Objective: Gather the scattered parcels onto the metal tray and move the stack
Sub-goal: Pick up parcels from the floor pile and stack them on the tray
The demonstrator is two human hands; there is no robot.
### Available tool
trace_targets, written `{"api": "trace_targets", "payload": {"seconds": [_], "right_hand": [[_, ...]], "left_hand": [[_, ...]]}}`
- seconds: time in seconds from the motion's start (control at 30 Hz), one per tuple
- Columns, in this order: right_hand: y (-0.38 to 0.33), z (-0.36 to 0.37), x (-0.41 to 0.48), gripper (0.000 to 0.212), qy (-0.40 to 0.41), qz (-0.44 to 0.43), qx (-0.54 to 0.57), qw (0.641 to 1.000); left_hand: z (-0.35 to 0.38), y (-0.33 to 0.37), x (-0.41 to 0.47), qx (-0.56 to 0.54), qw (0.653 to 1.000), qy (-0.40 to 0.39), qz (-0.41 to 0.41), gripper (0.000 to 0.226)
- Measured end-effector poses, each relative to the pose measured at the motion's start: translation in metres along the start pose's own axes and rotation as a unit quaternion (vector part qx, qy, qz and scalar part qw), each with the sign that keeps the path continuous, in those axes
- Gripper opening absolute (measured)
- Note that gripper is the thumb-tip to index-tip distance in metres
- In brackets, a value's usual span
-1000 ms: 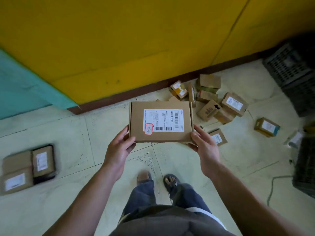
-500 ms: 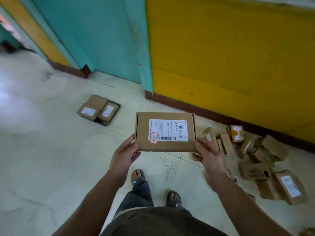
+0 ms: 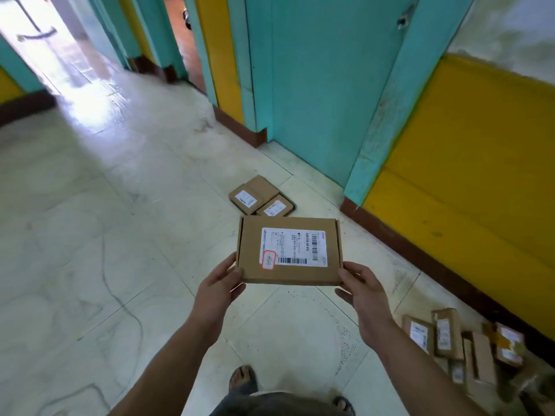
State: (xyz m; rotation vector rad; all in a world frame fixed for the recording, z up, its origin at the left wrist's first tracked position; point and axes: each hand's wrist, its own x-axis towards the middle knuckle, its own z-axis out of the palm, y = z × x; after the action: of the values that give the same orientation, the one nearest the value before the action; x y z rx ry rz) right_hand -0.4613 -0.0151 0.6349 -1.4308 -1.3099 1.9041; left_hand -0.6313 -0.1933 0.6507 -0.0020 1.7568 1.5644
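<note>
Building corridor: tiled floor (image 3: 90,235), painted doors (image 3: 324,85).

teal door (image 3: 324,85) | yellow wall (image 3: 480,175) right of it | brown skirting (image 3: 420,253) | pale tiled floor (image 3: 120,235)

Bare forearms (image 3: 168,364), dk clothing (image 3: 270,405), open sandals (image 3: 344,404).
</note>
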Motion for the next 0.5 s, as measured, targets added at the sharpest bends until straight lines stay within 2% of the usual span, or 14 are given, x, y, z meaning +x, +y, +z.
{"api": "trace_targets", "payload": {"seconds": [0.07, 0.23, 0.5], "right_hand": [[-0.001, 0.053, 0.004, 0.011, -0.011, -0.001, -0.016, 1.0], [-0.01, 0.121, 0.015, 0.011, -0.017, -0.006, -0.031, 0.999], [-0.034, 0.16, 0.079, 0.014, -0.022, 0.002, -0.069, 0.997]], "left_hand": [[-0.046, 0.013, 0.019, -0.007, 1.0, 0.011, 0.003, 0.034], [-0.098, 0.033, 0.056, -0.004, 1.0, 0.025, -0.006, 0.036], [-0.094, 0.06, 0.13, 0.005, 0.999, 0.037, -0.019, 0.02]]}}
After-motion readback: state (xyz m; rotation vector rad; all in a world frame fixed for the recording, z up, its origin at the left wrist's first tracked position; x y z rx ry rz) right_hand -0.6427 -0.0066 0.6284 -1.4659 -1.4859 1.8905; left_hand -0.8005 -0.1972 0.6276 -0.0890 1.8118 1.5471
